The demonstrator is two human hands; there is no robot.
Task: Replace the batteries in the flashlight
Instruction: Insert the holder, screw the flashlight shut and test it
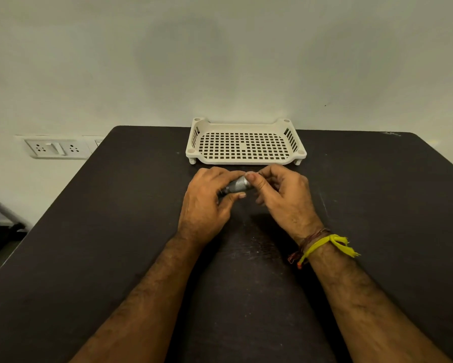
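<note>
A small grey metal flashlight (236, 186) with a knurled body lies across my two hands above the dark table (115, 231). My left hand (207, 205) wraps around its left part, thumb under the barrel. My right hand (280, 195) pinches its right end between thumb and fingertips. That end and whatever sits there are hidden by my fingers. No loose batteries are visible.
A cream perforated plastic tray (246, 159) stands just beyond my hands against the wall, with nothing in it. A wall socket plate (55, 148) is at the left, beyond the table edge. A dark object (0, 226) sits low at the far left.
</note>
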